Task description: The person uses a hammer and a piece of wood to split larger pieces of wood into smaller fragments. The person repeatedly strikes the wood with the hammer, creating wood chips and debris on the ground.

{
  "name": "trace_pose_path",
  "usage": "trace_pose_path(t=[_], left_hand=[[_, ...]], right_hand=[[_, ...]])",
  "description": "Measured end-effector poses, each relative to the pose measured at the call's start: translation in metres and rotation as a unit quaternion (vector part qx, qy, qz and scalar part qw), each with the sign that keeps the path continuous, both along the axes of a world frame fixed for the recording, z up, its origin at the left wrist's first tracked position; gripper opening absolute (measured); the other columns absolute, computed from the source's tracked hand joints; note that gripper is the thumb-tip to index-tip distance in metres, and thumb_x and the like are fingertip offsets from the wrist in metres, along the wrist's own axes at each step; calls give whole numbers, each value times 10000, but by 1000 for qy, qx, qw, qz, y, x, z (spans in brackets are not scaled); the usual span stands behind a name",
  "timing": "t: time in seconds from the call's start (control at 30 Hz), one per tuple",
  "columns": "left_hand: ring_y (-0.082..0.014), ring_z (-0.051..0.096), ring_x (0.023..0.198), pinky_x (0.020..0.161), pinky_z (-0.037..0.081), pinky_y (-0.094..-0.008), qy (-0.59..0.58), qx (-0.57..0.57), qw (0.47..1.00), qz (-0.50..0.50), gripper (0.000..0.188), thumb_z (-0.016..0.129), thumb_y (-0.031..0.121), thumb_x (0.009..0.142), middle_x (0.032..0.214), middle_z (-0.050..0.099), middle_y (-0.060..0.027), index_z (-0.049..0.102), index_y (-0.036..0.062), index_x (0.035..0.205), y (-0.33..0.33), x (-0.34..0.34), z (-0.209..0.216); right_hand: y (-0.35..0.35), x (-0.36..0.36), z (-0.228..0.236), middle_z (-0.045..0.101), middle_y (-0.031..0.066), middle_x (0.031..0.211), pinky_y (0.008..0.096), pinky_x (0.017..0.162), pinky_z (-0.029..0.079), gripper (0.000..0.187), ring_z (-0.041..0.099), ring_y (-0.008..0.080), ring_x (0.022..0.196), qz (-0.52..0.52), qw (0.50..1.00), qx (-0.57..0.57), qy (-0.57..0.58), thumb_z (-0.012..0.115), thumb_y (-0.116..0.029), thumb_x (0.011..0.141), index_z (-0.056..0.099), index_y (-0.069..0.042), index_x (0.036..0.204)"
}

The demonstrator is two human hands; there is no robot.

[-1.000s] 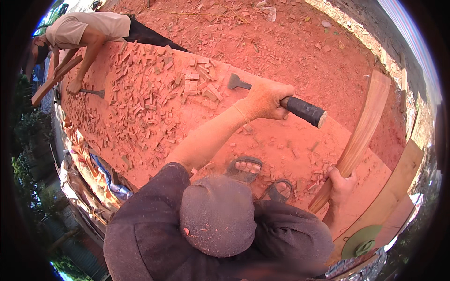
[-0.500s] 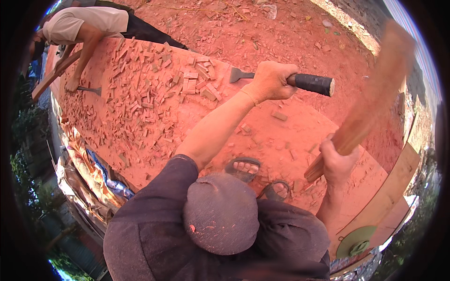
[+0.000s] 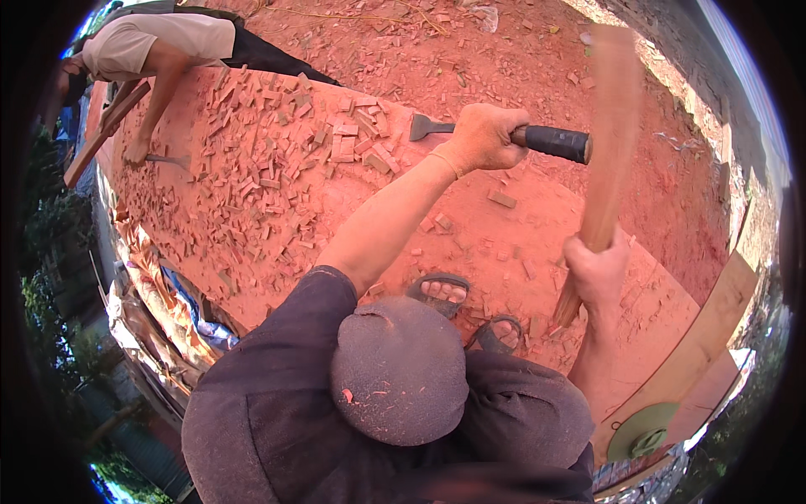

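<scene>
My left hand [image 3: 483,139] is wrapped round a broad-bladed chisel with a black-bound handle [image 3: 554,144]. The chisel points left, its flat metal blade at the far edge of a big reddish wooden slab [image 3: 546,223]. In my right hand [image 3: 598,269] is a long wooden club [image 3: 611,126], gripped near its lower end and blurred by motion. The club stands nearly upright beside the butt of the chisel; whether they touch I cannot tell. Several wood chips [image 3: 342,149] lie on the slab left of the chisel.
At the far left a co-worker in a light shirt [image 3: 172,42] bends over the slab with a chisel [image 3: 172,160] and a wooden club [image 3: 105,139]. My sandalled feet [image 3: 445,290] are on the slab. A green disc [image 3: 642,433] lies at right; chips cover the reddish ground [image 3: 520,59] beyond.
The club in my right hand has swung left, from tilted out at the right to nearly upright by the chisel's butt. My left hand and chisel have barely moved.
</scene>
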State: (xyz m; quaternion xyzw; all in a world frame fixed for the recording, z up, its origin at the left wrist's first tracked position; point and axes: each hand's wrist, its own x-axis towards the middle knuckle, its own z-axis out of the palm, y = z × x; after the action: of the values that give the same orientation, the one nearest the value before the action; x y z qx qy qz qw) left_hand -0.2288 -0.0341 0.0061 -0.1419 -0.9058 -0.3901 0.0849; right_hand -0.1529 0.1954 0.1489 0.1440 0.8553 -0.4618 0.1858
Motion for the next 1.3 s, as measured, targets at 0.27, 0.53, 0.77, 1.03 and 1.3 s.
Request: trace_pose_path(t=[0.27,0.53,0.77,1.03,1.3], left_hand=[[-345,659,622,556,498,-450,4,-21,1000,-4,157,730,246,700,623,620,-91,598,161,705,-4,2,-2],[-342,667,638,560,493,-456,5,-50,999,-5,158,739,244,693,644,638,-95,610,162,730,-13,0,-14],[-375,631,617,549,476,-471,-17,-66,995,-72,191,734,207,677,601,580,-117,557,144,708,-32,37,8],[-352,662,622,565,509,-473,34,-12,999,-33,165,742,256,681,618,625,-88,612,167,731,-2,-8,2],[-342,672,632,561,509,-468,62,0,998,-33,164,746,267,693,621,630,-96,622,169,735,-5,-11,-14]], right_hand=[[91,52,22,598,76,820,303,585,506,277,597,144,670,-141,972,-176,67,683,-111,855,551,12,1065],[-5,22,0,631,86,800,355,626,516,257,613,164,679,-120,981,-62,136,714,-124,823,602,24,1002],[49,110,-63,635,82,735,309,590,504,273,637,163,649,-93,990,-77,-71,731,-119,784,605,26,978],[71,75,31,604,101,757,321,589,531,233,596,170,623,-266,950,-143,77,680,-106,856,568,28,1009],[38,60,-22,627,58,805,304,637,502,314,592,123,713,-32,998,-56,-16,704,-112,778,610,57,1025]])
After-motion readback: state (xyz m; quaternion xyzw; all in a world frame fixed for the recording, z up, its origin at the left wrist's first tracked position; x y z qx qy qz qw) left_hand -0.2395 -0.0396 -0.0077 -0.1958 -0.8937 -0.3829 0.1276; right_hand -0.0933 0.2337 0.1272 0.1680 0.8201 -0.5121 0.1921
